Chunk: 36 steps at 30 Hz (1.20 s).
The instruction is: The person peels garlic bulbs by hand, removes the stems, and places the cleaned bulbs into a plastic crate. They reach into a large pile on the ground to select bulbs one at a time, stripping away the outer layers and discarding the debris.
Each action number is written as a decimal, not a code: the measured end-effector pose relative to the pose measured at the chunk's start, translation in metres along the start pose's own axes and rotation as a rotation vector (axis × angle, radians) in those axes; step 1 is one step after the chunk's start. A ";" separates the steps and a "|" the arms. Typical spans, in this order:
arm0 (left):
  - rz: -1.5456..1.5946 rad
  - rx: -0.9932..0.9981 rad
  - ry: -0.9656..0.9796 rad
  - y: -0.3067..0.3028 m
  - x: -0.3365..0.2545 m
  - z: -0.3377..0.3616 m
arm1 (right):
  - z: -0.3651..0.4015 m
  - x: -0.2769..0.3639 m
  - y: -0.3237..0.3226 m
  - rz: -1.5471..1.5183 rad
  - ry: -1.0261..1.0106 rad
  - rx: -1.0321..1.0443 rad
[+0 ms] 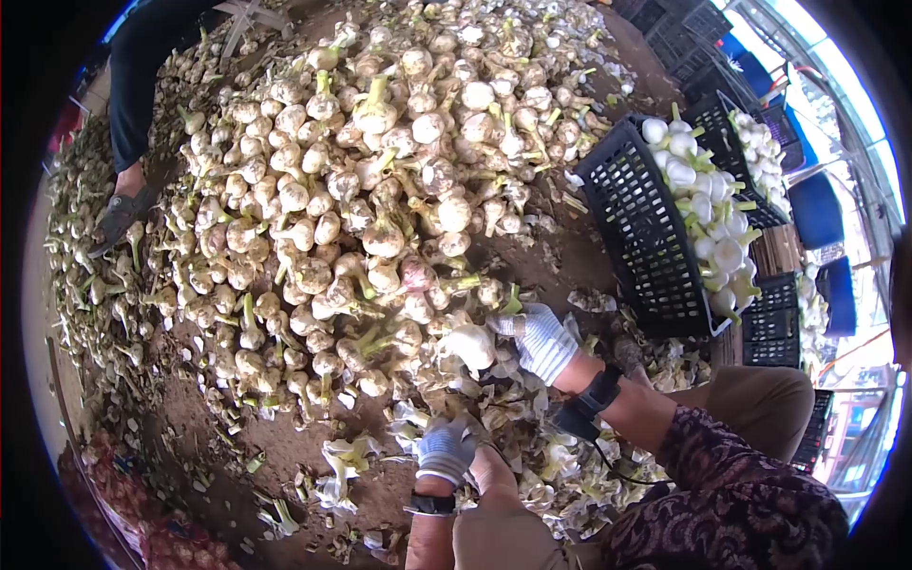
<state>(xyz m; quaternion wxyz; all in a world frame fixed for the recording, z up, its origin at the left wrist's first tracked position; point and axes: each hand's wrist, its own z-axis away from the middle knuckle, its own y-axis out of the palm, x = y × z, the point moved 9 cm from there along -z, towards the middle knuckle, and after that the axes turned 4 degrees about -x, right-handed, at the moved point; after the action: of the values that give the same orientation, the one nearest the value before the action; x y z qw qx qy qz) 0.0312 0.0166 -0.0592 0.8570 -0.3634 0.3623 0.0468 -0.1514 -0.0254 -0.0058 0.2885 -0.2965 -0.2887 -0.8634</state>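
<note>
My right hand (543,344), in a white and grey striped glove, is closed at the neck of a clean white garlic bulb (472,348). A green stem end (513,300) shows just above its fingers. Lower down, my left hand (446,450) wears the same kind of glove, its fingers curled in beside my foot. What the left fingers hold, if anything, is hidden. Directly in front lies a large heap of garlic bulbs (328,228) with dirty skins and short stems. Torn garlic skins (344,465) are scattered around both hands.
A black plastic crate (638,228) full of cleaned white garlic stands at the right, with more filled crates (771,318) behind it. Another person's leg (142,90) and sandaled foot are at the upper left. Red net sacks (157,518) lie at the lower left.
</note>
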 end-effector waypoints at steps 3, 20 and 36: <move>0.117 -0.330 -0.010 -0.054 -0.015 0.003 | 0.000 -0.015 -0.008 0.117 0.084 -0.047; 1.048 -0.514 -0.023 -0.064 -0.019 -0.002 | 0.015 -0.050 0.007 0.374 0.185 0.191; 1.979 -0.065 -0.172 -0.031 -0.028 -0.008 | 0.032 -0.009 0.053 0.884 -0.427 0.536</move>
<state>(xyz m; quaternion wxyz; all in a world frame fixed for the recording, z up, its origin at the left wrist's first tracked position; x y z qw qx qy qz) 0.0168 -0.0061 -0.0265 0.4447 0.0839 0.4375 0.7770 -0.0989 -0.0362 0.0264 0.6237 -0.4739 -0.3981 -0.4775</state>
